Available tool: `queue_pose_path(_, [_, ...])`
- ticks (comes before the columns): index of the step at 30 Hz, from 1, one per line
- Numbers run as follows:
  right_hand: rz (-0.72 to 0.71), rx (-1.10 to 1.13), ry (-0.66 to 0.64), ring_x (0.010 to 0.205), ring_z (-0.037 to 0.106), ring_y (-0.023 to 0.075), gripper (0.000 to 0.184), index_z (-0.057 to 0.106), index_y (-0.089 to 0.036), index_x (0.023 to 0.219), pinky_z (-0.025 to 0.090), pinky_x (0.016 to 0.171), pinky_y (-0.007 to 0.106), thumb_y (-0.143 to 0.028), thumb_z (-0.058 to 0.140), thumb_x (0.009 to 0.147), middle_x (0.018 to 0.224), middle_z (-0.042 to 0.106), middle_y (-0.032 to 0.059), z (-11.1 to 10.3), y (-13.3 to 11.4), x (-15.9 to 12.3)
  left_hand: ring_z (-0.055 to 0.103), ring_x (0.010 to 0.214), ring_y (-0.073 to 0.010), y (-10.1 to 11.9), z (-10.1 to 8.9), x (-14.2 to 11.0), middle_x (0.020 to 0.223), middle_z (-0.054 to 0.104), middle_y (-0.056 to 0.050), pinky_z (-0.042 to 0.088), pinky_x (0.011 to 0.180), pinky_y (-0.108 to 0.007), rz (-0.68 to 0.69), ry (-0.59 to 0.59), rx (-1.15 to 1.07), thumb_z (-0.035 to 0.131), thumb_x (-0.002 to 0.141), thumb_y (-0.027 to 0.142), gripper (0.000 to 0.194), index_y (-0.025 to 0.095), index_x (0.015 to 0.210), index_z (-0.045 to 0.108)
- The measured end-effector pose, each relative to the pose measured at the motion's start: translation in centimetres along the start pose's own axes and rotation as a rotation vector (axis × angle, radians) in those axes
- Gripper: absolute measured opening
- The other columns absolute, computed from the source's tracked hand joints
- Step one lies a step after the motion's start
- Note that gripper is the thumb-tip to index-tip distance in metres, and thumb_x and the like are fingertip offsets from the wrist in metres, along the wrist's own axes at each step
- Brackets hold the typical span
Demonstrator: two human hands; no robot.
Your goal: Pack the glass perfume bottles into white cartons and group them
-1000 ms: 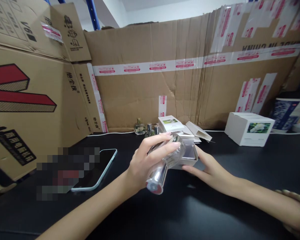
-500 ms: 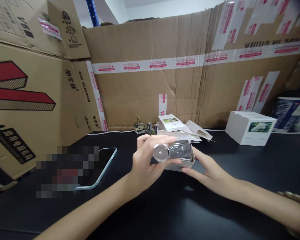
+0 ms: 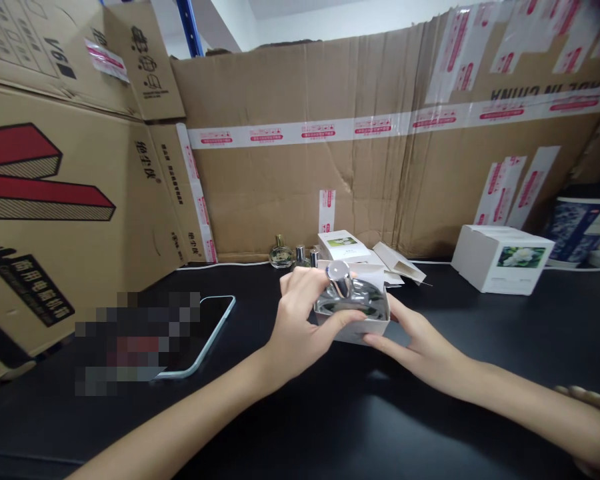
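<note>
My left hand [image 3: 300, 327] grips a clear glass perfume bottle [image 3: 353, 299] with a silver cap, which sits upright in a small open white box [image 3: 360, 327] on the black table. Fingers of that hand curl round the bottle's left side and the box's front edge. My right hand [image 3: 420, 340] rests against the box's right side with its fingers stretched along the wall, holding it steady.
Small perfume bottles [image 3: 281, 255] and white cartons [image 3: 345, 245] lie behind the box. A larger white box with a flower picture [image 3: 503, 257] stands at the right. A phone [image 3: 200, 333] lies at the left. Big cardboard boxes [image 3: 70, 200] wall in the table's left and back.
The bottle was tilted in the air with its cap towards me. My left hand turned it upright and lowered it into the white box. The right hand stayed at the box.
</note>
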State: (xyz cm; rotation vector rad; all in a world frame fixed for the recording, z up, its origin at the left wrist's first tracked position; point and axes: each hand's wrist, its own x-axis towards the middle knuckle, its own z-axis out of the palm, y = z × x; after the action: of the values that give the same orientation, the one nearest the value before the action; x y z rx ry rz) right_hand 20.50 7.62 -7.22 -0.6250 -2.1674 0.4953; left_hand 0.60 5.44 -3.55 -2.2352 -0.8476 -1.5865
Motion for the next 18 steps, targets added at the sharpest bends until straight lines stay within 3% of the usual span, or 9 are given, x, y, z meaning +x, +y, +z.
queue_pose_path(11, [0.077, 0.105, 0.019, 0.111, 0.053, 0.0160, 0.043, 0.044, -0.022, 0.129, 0.048, 0.094, 0.028, -0.036, 0.054, 0.090, 0.128, 0.052, 0.0042, 0.28, -0.34, 0.03, 0.047, 0.092, -0.0153, -0.42, 0.04, -0.25, 0.094, 0.054, -0.003, 0.029, 0.082, -0.031, 0.086, -0.098, 0.012, 0.054, 0.089, 0.026, 0.017, 0.016, 0.102, 0.054])
queue_pose_path(16, [0.085, 0.133, 0.007, 0.109, 0.054, 0.0140, 0.041, 0.046, -0.020, 0.126, 0.047, 0.094, 0.026, -0.035, 0.057, 0.089, 0.125, 0.053, 0.0041, 0.27, -0.33, 0.00, 0.046, 0.093, -0.0156, 0.09, -0.18, -0.21, 0.093, 0.053, -0.002, 0.028, 0.084, -0.031, -0.011, -0.110, -0.011, 0.055, 0.087, 0.024, 0.009, 0.015, 0.086, 0.054])
queue_pose_path(18, [0.093, 0.145, 0.004, 0.107, 0.055, 0.0123, 0.040, 0.048, -0.021, 0.124, 0.047, 0.094, 0.024, -0.035, 0.058, 0.088, 0.125, 0.054, 0.0033, 0.30, -0.24, 0.04, 0.045, 0.092, -0.0155, 0.05, -0.18, -0.25, 0.094, 0.052, -0.003, 0.027, 0.083, -0.031, -0.043, -0.110, -0.006, 0.050, 0.091, 0.026, 0.014, 0.015, 0.082, 0.054])
